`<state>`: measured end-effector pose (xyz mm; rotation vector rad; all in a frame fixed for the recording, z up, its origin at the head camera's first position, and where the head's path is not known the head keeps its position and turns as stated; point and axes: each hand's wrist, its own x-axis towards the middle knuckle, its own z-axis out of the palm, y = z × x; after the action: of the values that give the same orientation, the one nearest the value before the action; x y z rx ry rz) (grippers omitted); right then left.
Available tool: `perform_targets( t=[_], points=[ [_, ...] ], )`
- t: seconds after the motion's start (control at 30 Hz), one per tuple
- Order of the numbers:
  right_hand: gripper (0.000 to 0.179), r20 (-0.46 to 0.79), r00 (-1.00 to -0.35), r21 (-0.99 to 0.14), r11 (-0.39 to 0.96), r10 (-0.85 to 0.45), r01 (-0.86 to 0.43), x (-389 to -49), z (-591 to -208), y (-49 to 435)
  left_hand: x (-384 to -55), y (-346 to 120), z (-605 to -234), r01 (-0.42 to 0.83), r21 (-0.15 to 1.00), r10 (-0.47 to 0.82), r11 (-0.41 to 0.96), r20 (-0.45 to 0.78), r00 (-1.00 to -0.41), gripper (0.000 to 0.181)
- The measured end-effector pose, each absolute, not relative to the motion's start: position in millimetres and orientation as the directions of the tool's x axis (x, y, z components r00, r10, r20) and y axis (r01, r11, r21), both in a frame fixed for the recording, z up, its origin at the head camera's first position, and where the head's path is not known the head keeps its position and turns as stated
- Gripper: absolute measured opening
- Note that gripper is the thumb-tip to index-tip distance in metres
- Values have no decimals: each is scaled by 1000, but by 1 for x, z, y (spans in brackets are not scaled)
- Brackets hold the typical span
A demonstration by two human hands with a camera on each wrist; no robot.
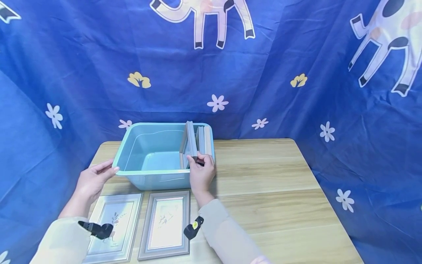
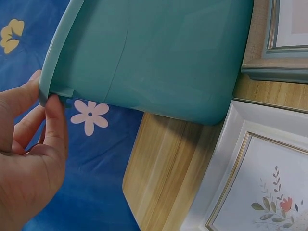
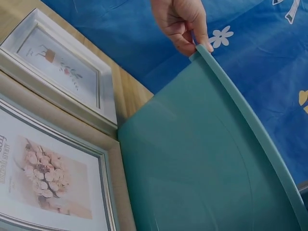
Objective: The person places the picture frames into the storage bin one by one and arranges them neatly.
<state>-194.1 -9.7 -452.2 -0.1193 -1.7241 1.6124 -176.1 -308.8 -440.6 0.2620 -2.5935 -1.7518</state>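
Note:
A light blue plastic tub stands on the wooden table. My left hand pinches its rim at the front left corner between thumb and fingers, as the left wrist view also shows. At the tub's right end my right hand grips the near end of a picture frame that stands on edge, leaning slightly. Beside it, against the right wall, more picture frames stand upright. My right hand's fingers are out of sight in the right wrist view, where the left hand appears at the rim.
In front of the tub a white frame with a plant print lies flat. Next to it lies a beige frame with a flower bouquet print. Bare table extends to the right. Blue printed cloth hangs around the table.

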Motion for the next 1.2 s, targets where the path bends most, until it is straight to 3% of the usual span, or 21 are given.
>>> perform_targets(
  t=[0.7, 1.2],
  points=[
    [30, 542, -721, -806, 510, 431, -301, -190, -453, -2, -176, -308, -440, -116, 952, -135, 284, -81, -988, 72],
    [32, 512, -761, -744, 648, 398, -162, -192, -451, 2, -176, -306, -438, -168, 911, -156, 378, -116, -981, 71]
  ],
)
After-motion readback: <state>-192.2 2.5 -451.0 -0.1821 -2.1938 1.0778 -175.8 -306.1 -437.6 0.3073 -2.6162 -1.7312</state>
